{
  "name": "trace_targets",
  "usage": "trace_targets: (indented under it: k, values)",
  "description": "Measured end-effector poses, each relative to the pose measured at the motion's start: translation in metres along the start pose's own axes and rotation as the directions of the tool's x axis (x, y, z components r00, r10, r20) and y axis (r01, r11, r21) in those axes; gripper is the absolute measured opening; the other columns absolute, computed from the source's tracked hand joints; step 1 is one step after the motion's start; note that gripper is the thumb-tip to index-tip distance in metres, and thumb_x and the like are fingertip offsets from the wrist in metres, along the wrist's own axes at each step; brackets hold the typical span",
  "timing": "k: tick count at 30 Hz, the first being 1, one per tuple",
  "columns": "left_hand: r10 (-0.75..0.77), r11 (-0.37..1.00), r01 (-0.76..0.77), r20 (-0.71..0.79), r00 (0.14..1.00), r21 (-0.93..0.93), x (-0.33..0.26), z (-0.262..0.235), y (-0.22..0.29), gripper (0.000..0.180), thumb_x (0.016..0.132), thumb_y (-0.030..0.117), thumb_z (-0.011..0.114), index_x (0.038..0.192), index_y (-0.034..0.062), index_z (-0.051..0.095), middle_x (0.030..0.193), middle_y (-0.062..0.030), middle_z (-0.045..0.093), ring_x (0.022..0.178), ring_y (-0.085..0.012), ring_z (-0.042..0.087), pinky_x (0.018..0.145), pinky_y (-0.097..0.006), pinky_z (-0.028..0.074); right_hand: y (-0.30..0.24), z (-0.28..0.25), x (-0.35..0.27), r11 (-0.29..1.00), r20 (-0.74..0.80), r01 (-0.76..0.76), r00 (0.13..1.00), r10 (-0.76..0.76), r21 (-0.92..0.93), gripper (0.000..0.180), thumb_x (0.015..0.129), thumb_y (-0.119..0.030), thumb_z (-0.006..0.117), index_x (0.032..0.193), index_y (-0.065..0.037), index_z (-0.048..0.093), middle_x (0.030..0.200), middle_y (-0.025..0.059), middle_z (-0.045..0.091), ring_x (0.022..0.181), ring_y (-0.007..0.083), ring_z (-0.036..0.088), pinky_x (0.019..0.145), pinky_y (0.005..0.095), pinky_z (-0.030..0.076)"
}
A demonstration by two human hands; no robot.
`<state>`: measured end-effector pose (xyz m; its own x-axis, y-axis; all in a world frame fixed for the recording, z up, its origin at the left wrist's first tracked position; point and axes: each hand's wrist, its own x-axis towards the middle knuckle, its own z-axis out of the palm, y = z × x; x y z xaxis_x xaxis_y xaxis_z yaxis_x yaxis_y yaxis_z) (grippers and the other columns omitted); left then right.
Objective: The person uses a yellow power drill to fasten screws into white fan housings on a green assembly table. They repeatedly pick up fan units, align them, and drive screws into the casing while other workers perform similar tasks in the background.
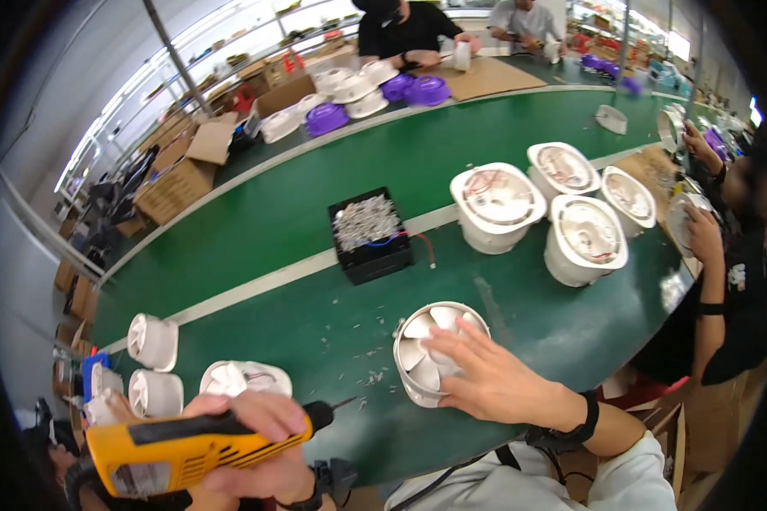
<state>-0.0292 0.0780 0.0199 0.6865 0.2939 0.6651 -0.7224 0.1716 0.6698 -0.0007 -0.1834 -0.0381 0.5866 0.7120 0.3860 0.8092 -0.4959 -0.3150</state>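
A yellow-and-black power screwdriver (pixel 222 447) lies in the grip of my left hand (pixel 268 451), its thin bit pointing right, over the table and apart from the fan. My right hand (pixel 490 375) rests on a round white fan unit (pixel 413 349), fingers stretched over the blades. The fan stands face up on the green table near me. Beyond it, a black box (pixel 371 268) is heaped with small pale screws (pixel 366 223), and a red-and-blue wire trails from its side.
Several white fan housings (pixel 498 200) stand at the right; more units (pixel 155 393) are at the left. Screws are scattered mid-table. People work across the table and at the right, near a pair of hands (pixel 703 230). Purple covers (pixel 328 119) and cardboard boxes (pixel 175 183) sit farther back.
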Motion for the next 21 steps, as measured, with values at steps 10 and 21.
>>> trace_targets:
  k: [10,21]
  values:
    - [-0.165,0.986,0.165,0.008,0.986,-0.023,0.0,0.042,-0.021,0.075,0.081,0.072,0.043,0.107,0.0026,0.038,0.054,-0.0064,0.049,0.036,-0.0174,0.047,0.033,-0.03,0.041,0.01,0.01,0.042,0.98,-0.141,-0.198,0.97,0.2,0.028,0.076,0.073,-0.041,0.072,0.13,0.0,0.043,0.133,0.0291,0.038,0.121,0.0425,0.039,0.097,0.0486,0.036]
    - [-0.193,0.981,0.189,0.097,0.976,0.055,-0.013,0.044,-0.046,0.081,0.076,0.079,0.041,0.105,0.0035,0.038,0.055,-0.0062,0.048,0.035,-0.0168,0.042,0.033,-0.029,0.039,0.018,0.033,0.055,0.977,-0.258,-0.196,0.943,0.21,0.078,0.053,0.068,-0.016,0.065,0.116,0.001,0.052,0.122,0.026,0.046,0.114,0.0401,0.045,0.093,0.047,0.039]
